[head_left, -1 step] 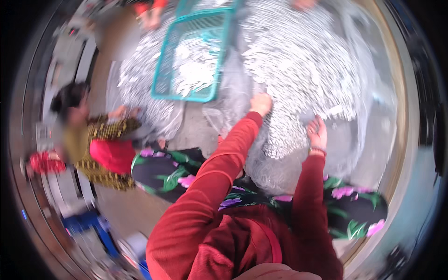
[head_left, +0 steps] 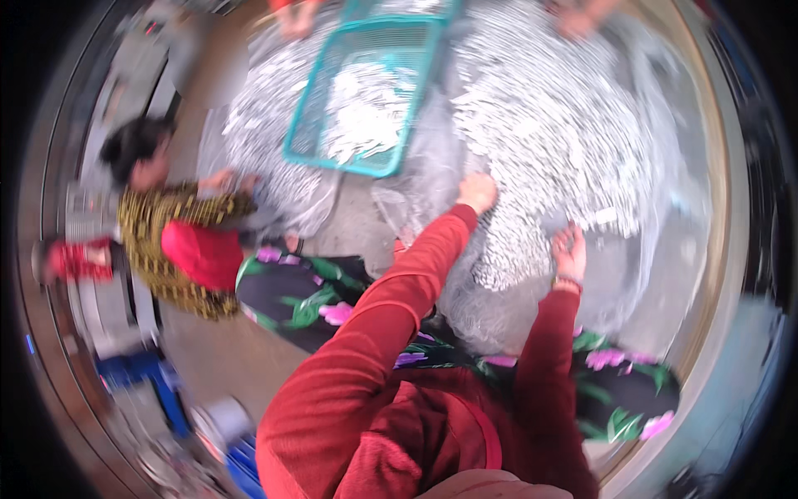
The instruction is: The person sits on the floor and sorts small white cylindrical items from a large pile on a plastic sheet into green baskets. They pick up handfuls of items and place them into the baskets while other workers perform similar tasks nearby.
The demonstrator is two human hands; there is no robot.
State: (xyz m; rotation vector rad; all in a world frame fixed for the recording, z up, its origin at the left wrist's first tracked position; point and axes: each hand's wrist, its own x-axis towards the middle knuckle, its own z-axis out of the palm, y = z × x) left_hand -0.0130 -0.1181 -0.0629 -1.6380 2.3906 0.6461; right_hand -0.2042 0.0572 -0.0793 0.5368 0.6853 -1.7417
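A wide heap of small, thin, silvery-white pieces (head_left: 549, 125) lies on clear plastic sheeting (head_left: 490, 320) before me; blur hides their exact kind. My left hand (head_left: 478, 193) is closed at the heap's left edge, knuckles up. What its fingers hold, if anything, is hidden. Palm up, my right hand (head_left: 568, 251) rests by the heap's near right edge, its fingers curled inward beside a small grey patch. Nothing in it can be made out. Both hands are apart from each other.
A teal plastic basket (head_left: 382, 170) holding similar pieces stands beyond my left hand. Left of it lies another heap (head_left: 270, 125), where a person in a patterned top (head_left: 170, 241) sits working. Other people's hands (head_left: 578, 21) reach in at the far edge. My floral-trousered knees flank the near sheeting.
The view has shifted slightly, so the basket and heaps appear farther right. My right hand's fingers look more curled. Another person's hand at the far right shows more fully.
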